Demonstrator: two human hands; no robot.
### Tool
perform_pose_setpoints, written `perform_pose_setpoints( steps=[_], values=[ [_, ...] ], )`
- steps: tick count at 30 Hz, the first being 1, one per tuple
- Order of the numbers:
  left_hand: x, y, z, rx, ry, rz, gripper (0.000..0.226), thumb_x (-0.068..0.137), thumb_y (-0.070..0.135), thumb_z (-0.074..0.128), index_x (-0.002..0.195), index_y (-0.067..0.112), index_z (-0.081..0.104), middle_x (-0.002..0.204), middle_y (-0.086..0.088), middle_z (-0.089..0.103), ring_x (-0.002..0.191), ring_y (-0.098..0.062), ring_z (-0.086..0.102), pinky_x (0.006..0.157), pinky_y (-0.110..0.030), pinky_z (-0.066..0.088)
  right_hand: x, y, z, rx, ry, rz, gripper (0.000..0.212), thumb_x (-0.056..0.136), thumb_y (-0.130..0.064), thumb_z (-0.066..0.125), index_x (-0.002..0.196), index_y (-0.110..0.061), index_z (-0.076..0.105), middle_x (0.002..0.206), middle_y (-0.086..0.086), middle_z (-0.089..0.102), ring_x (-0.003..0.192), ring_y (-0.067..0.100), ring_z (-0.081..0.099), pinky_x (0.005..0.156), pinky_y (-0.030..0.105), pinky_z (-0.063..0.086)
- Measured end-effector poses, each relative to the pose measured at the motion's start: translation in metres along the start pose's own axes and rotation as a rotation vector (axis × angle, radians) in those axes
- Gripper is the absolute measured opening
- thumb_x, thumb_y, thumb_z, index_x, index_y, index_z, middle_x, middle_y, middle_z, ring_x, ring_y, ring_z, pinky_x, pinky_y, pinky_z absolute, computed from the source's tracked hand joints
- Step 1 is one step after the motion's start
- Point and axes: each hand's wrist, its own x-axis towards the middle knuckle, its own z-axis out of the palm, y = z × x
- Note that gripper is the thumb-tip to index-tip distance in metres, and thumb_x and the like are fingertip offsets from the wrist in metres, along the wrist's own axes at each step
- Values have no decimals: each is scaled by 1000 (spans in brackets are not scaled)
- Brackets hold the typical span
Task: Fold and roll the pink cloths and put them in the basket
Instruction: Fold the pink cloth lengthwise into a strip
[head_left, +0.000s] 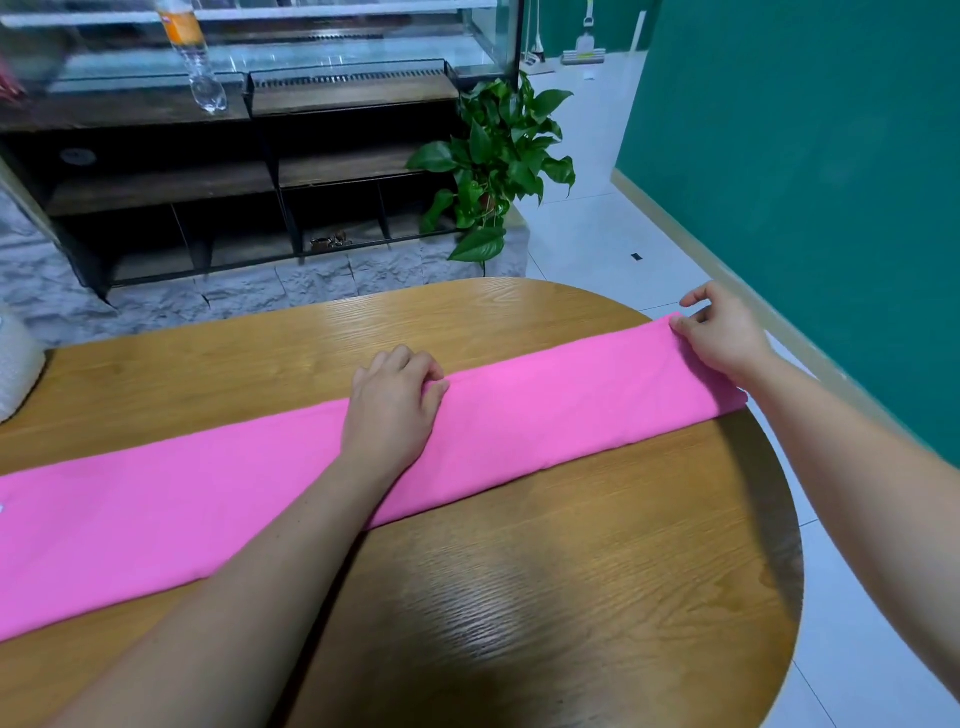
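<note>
Folding stage: pink cloth (545, 415) lies as a long strip on the counter (571, 571). Right hand (727, 338) pinches its end; left hand (392, 410) grips the far edge mid-strip. Rolling likely follows.

Pink cloth (519, 415), folded into a long narrow band, laid flat and slanted across the wooden desk (571, 571).

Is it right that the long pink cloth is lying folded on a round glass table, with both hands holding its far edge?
Not quite. The head view shows the long pink cloth on a round wooden table, not glass. The left hand and right hand do hold its far edge.
</note>
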Motion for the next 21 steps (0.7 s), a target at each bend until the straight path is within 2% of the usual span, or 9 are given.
perform_pose_setpoints(
  steps=[3,5,8,12,14,17,19,21],
  values=[
    [0,1,1,-9,1,-7,10,101,41,59,97,32,60,98,11,56,98,-18,52,85,-43,40,-2,-3,-10,25,-60,46,46,90,-60,74,119,-29,56,95,0,73,90,25,68,72,38,49],
    [0,2,1,-12,2,-8,10,102,40,59,96,31,60,98,11,56,97,-19,52,84,-43,41,-2,0,-13,-28,-130,46,48,86,-62,76,117,-32,55,94,-1,74,88,23,70,76,43,54],
    [0,3,-1,-9,4,-8,10,102,39,59,96,32,59,96,11,55,95,-19,51,83,-43,40,-4,7,-15,-96,-168,-9,29,94,-45,74,113,-34,55,91,2,73,88,28,70,69,40,53],
    [0,4,-2,-6,3,-6,10,103,39,59,96,32,60,96,11,55,96,-19,51,83,-42,39,-7,9,-12,-129,-52,-100,19,102,-28,67,115,-30,53,82,3,72,83,32,65,62,33,40],
    [0,4,-2,5,11,-2,11,103,39,59,96,31,60,96,10,56,95,-19,51,83,-43,40,-10,8,-4,-214,15,-159,20,104,-27,62,122,-28,53,88,2,72,90,30,63,68,36,43],
    [-1,6,-4,36,34,0,12,102,39,61,95,29,62,96,10,56,95,-20,50,83,-43,39,-15,3,8,-385,73,-196,27,107,-24,53,133,-22,52,113,11,69,104,38,62,81,46,50],
    [-2,9,-5,53,63,15,11,101,37,64,96,27,63,97,9,54,95,-19,48,82,-42,38,-19,-3,13,-536,124,-225,34,104,-16,51,137,-13,54,125,17,61,111,41,57,93,50,44],
    [-2,12,-7,82,84,38,8,101,33,65,97,26,63,97,9,53,95,-19,46,80,-40,36,-30,-17,24,-575,180,-295,36,101,-16,53,136,-11,57,128,17,58,115,40,55,99,50,38]
  ],
)
